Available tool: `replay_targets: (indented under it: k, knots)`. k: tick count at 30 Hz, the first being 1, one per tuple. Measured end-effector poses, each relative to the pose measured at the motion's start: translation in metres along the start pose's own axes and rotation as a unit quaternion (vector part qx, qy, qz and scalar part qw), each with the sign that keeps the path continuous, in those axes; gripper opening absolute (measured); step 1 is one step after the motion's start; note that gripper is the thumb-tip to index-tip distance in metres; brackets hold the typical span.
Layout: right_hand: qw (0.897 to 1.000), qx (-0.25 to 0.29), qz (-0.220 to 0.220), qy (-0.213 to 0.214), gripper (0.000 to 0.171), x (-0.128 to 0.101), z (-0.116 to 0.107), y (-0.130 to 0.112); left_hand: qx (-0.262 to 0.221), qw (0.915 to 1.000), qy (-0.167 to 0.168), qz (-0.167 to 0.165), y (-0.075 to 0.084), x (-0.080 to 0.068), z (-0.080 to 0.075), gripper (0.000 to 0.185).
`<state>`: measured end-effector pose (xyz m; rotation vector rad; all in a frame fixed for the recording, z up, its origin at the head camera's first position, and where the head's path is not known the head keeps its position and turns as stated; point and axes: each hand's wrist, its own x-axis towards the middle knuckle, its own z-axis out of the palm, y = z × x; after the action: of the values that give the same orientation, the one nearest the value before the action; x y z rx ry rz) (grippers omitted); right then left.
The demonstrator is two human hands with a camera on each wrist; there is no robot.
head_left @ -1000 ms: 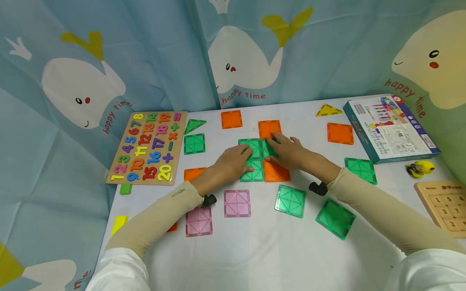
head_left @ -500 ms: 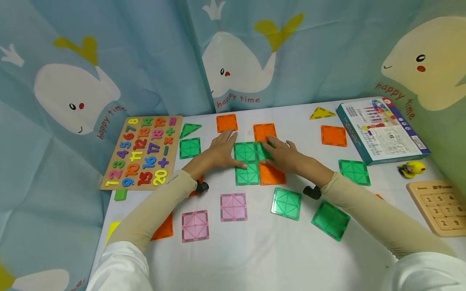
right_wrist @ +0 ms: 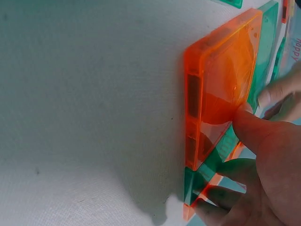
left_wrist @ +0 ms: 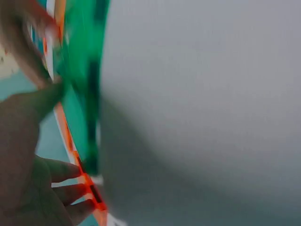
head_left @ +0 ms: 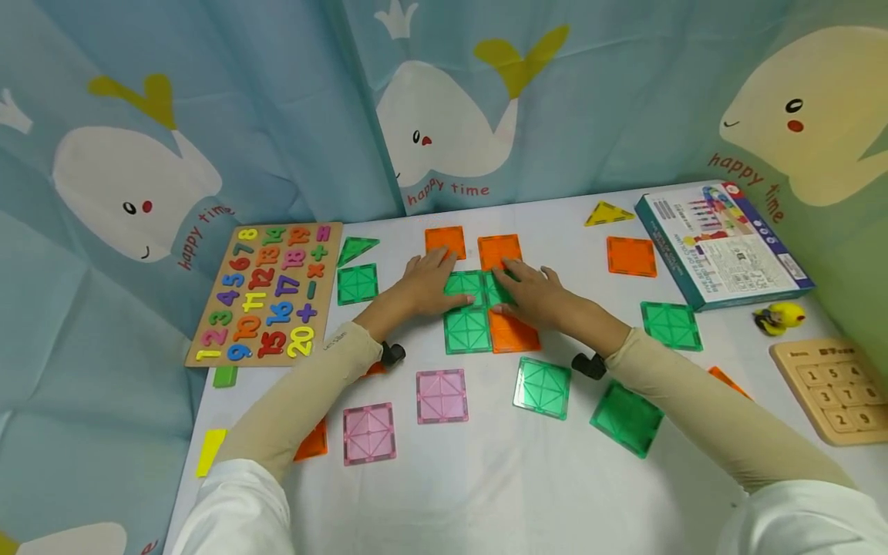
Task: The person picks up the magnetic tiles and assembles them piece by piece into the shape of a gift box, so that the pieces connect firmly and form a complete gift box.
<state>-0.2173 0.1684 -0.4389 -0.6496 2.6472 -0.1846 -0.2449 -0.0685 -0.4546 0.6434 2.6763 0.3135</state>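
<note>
In the head view, two green and one orange magnetic tile plus a hand-covered green one form a two-by-two block on the table. My left hand (head_left: 426, 285) spreads over its left side, fingertips on the front edge of an orange tile (head_left: 446, 237) and thumb across a green tile (head_left: 463, 284). My right hand (head_left: 537, 297) rests its fingers on the partly covered green tile (head_left: 494, 290); its thumb touches the front orange tile (right_wrist: 225, 80). Another orange tile (head_left: 499, 248) lies just behind the block. The left wrist view is blurred, showing fingers (left_wrist: 70, 188) at an orange edge.
Pink tiles (head_left: 442, 396) and loose green tiles (head_left: 543, 388) lie in front. A number board (head_left: 267, 297) stands left; a boxed set (head_left: 724, 245), yellow duck figure (head_left: 780, 317) and wooden number puzzle (head_left: 832, 391) are right. A whale-print curtain (head_left: 277, 116) hangs behind.
My left hand has left the green tiles, reached the back orange tile and slid it right, toward the block. The right hand stays on the block. The head view has shifted slightly.
</note>
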Motion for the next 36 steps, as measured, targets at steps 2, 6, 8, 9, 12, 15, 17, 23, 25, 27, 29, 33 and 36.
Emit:
replay_targets:
  k: [2, 6, 8, 9, 12, 15, 17, 23, 25, 27, 29, 33, 36]
  knots:
    - [1.0, -0.004, -0.001, 0.0, 0.079, 0.0, 0.0, -0.001, 0.016, 0.9997, -0.003, 0.019, 0.009, -0.004, 0.004, 0.094]
    - [1.0, -0.006, -0.002, -0.006, 0.079, 0.001, -0.001, -0.001, 0.033, 0.9987, -0.005, 0.039, 0.022, -0.01, 0.011, 0.089]
    - [1.0, -0.002, -0.005, -0.009, 0.08, 0.001, -0.003, 0.0, 0.034, 0.9988, -0.003, 0.036, 0.026, -0.011, 0.012, 0.089]
    - [1.0, 0.0, -0.008, -0.009, 0.08, 0.001, -0.003, 0.001, 0.035, 0.9989, -0.002, 0.032, 0.027, -0.012, 0.012, 0.089]
    - [1.0, 0.02, -0.021, -0.008, 0.08, 0.0, -0.006, 0.006, 0.037, 0.999, 0.0, 0.024, 0.027, -0.012, 0.012, 0.089]
    - [0.999, 0.043, -0.029, 0.003, 0.079, -0.006, -0.006, 0.012, 0.039, 0.9988, -0.001, 0.029, 0.027, -0.012, 0.013, 0.09]
    - [0.998, 0.05, -0.032, 0.014, 0.078, -0.017, -0.005, 0.014, 0.036, 0.9988, -0.001, 0.034, 0.027, -0.013, 0.013, 0.091]
    - [0.997, 0.036, -0.034, 0.055, 0.07, -0.08, 0.002, 0.002, 0.016, 0.9994, 0.003, 0.03, 0.025, -0.015, 0.015, 0.091]
    - [0.998, 0.022, -0.023, 0.054, 0.07, -0.105, 0.009, -0.008, 0.015, 0.9994, 0.0, 0.03, 0.025, -0.015, 0.015, 0.09]
    - [0.998, 0.01, -0.013, 0.057, 0.071, -0.128, 0.019, -0.019, 0.015, 0.9994, -0.003, 0.031, 0.025, -0.014, 0.014, 0.089]
    - [0.998, -0.001, -0.017, 0.068, 0.075, -0.147, 0.034, -0.03, 0.013, 0.9995, -0.004, 0.029, 0.026, -0.014, 0.013, 0.09]
    - [0.992, -0.052, -0.064, 0.099, 0.073, -0.171, 0.064, -0.045, 0.01, 0.9996, -0.009, 0.024, 0.029, -0.014, 0.011, 0.099]
    - [0.986, -0.089, -0.096, 0.103, 0.067, -0.182, 0.078, -0.05, 0.01, 0.9995, -0.014, 0.025, 0.032, -0.013, 0.011, 0.105]
